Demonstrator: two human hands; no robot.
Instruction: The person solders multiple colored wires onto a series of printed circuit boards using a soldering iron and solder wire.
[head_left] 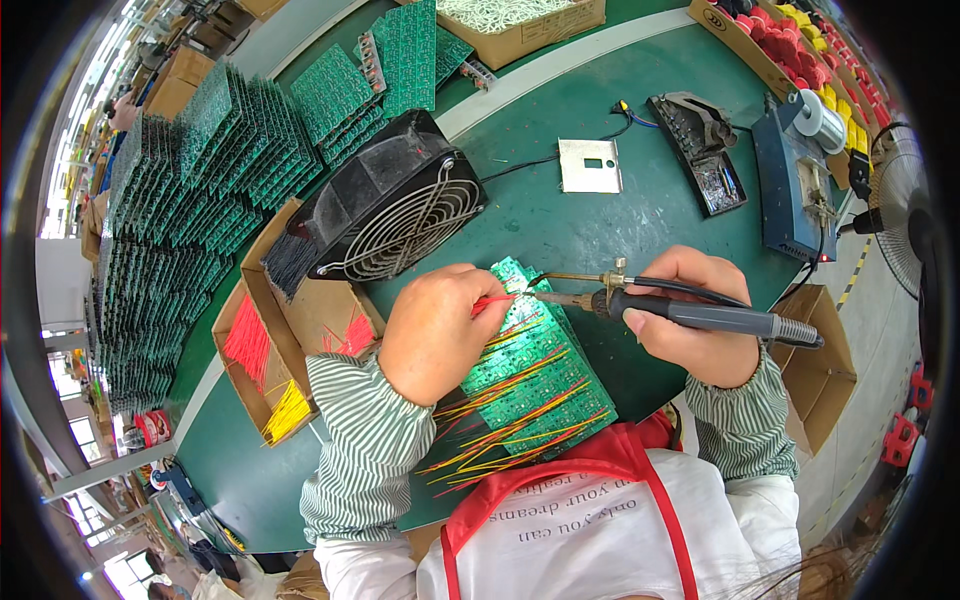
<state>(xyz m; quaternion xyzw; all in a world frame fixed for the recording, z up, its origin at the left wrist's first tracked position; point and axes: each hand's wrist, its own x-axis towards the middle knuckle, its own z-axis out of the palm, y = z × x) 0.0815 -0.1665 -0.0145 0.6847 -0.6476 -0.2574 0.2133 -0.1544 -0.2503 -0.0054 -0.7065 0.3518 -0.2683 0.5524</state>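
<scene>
Circuit board (pixel 552 338) beneath soldering iron (pixel 700 314)

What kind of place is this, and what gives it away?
Probably an electronics assembly workshop: tall stacks of green printed circuit boards on the left, a grey-handled soldering iron in the person's right hand, and a white reel of silvery wire at the blue metal box.

Glossy board (pixel 535 375); at its two o'clock, a matt plastic iron handle (pixel 712 315); at eleven, a shiny metal grille (pixel 425 220).
</scene>
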